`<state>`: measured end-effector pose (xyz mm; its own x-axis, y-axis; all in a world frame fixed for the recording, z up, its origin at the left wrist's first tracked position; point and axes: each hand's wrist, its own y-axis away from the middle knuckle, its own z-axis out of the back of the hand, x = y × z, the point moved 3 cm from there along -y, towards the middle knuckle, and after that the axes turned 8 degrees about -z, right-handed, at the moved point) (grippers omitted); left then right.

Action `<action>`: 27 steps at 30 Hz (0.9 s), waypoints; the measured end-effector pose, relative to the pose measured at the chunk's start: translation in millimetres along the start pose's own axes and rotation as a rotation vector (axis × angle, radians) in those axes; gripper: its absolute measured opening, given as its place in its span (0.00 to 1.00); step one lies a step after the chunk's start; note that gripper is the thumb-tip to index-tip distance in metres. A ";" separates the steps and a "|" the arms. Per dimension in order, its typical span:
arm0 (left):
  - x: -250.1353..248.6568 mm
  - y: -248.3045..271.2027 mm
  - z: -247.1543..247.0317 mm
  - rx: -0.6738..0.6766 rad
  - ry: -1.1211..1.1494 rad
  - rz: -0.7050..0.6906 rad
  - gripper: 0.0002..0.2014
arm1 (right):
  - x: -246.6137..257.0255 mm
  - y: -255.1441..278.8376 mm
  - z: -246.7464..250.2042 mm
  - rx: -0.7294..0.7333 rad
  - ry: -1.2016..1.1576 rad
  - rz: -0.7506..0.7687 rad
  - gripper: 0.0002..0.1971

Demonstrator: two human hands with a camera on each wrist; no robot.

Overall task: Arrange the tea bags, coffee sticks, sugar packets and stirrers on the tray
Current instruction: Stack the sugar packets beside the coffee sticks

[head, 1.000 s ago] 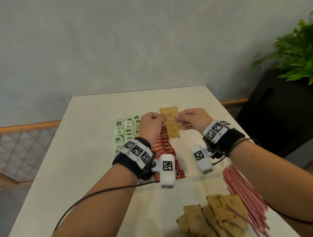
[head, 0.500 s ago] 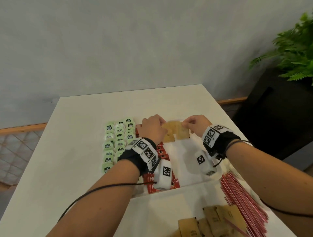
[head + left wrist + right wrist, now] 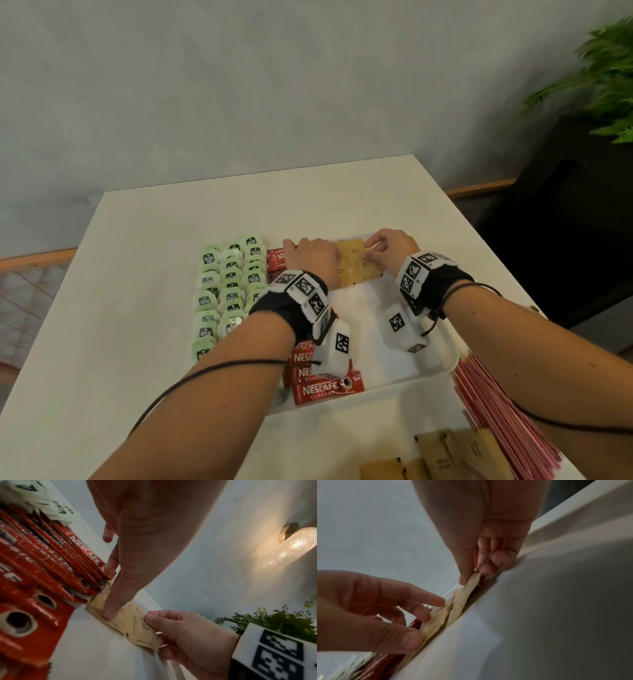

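A white tray [image 3: 442,368] lies on the white table. It carries rows of green tea bags [image 3: 229,284] on its left and a column of red coffee sticks [image 3: 322,390] beside them. At the tray's far end, just right of the sticks, lie two brown sugar packets [image 3: 356,267], overlapping. My left hand [image 3: 315,257] presses the left packet [image 3: 97,605] flat with its thumb and straightened fingers. My right hand [image 3: 390,250] pinches the right packet [image 3: 460,601] by its far corner between thumb and fingertips [image 3: 464,581]. Red stirrers [image 3: 496,411] lie on the table right of the tray.
More loose sugar packets [image 3: 445,452] lie in a heap at the table's near edge, beside the stirrers. A dark cabinet [image 3: 555,222] with a green plant [image 3: 603,78] stands off the table's right side. The grey wall is close behind the table.
Both hands came down and forward with the sugar packets, from held up above the coffee sticks to flat on the tray's far end. The packets now lie side by side.
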<state>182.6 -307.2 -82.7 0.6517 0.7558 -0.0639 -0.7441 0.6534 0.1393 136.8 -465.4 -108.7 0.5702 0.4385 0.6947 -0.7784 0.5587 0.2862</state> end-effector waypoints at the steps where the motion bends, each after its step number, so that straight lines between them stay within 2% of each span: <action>1: 0.6 0.4 -0.7 -0.004 -0.002 0.005 0.14 | 0.2 -0.7 -0.5 0.001 0.001 0.002 0.09; 6: 4.0 2.2 -2.1 -0.012 -0.003 0.019 0.14 | 0.6 -0.7 -3.0 -0.004 -0.019 0.001 0.10; 16: -1.2 3.1 0.1 0.004 -0.050 0.002 0.12 | 7.7 -0.9 -2.6 -0.002 0.030 0.003 0.20; 20: -6.0 12.7 16.1 0.012 -0.016 0.005 0.13 | 20.8 15.5 10.4 -0.031 0.131 0.086 0.23; 24: -19.7 40.1 58.5 -0.068 0.027 -0.051 0.14 | 45.2 59.0 40.0 -0.049 0.039 0.216 0.16; 27: -30.6 71.8 93.4 -0.159 0.077 -0.111 0.16 | 48.4 108.2 54.4 0.033 -0.159 0.244 0.08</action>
<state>123.0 -287.4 21.6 0.7223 0.6759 -0.1462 -0.6862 0.7268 -0.0302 65.8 -422.1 -8.1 0.3182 0.4398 0.8398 -0.8972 0.4260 0.1169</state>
